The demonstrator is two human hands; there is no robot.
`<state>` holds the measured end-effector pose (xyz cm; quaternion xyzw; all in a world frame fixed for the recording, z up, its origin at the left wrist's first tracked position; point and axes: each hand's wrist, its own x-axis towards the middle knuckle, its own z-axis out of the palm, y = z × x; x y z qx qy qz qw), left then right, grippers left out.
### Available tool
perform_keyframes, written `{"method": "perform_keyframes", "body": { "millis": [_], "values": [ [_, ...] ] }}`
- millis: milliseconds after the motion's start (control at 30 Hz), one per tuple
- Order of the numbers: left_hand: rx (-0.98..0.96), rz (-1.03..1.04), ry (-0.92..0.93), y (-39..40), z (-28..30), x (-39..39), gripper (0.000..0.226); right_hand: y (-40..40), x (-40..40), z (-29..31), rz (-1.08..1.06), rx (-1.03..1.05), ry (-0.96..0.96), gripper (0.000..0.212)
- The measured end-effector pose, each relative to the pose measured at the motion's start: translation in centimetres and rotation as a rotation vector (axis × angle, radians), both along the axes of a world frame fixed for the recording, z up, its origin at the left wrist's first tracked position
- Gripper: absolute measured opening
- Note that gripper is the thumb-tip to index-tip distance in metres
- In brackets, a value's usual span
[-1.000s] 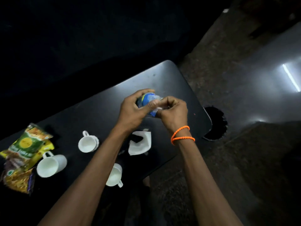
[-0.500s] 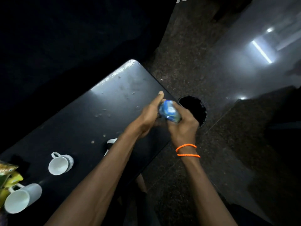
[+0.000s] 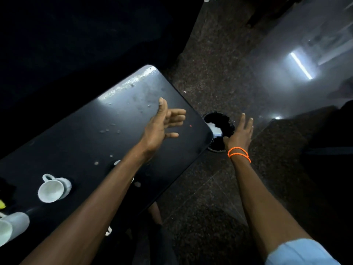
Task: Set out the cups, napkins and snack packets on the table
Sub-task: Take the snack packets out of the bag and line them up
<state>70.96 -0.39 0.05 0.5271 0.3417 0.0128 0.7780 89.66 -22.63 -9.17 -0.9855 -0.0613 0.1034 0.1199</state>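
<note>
My left hand (image 3: 164, 123) hovers over the right end of the black table (image 3: 80, 134), fingers spread, holding nothing. My right hand (image 3: 240, 133) hangs open over a black bin (image 3: 226, 124) on the floor beside the table's corner. A crumpled pale wrapper (image 3: 215, 129) lies inside the bin. One white cup (image 3: 52, 188) lies on its side on the table at the left. A second white cup (image 3: 11, 225) lies at the lower left edge. My left forearm hides most of a third cup, with only its handle (image 3: 108, 230) showing.
A yellow scrap of a snack packet (image 3: 2, 204) shows at the far left edge. Small crumbs and wet spots (image 3: 109, 130) dot the table top. Speckled stone floor (image 3: 210, 188) lies to the right, with a bright light reflection (image 3: 301, 66) farther off.
Both hands were pressed around a blue and white wrapper near the table's corner. Now they are apart and open, and the wrapper lies in the bin. The view has shifted right.
</note>
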Motion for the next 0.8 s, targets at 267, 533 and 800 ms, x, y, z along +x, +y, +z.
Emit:
{"method": "perform_keyframes", "body": {
  "millis": [267,533,800],
  "values": [
    [0.014,0.264,0.023,4.2,-0.9,-6.3,0.07,7.6,-6.4,1.8,0.174,0.372,-0.063,0.076],
    [0.038,0.639,0.066,9.6,0.2,-18.6,0.059,21.5,-17.6,4.4,0.448,0.667,0.001,0.065],
    [0.093,1.155,0.187,10.9,-1.8,-37.1,0.043,31.3,-36.4,5.8,0.783,0.746,0.346,0.059]
  ]
}}
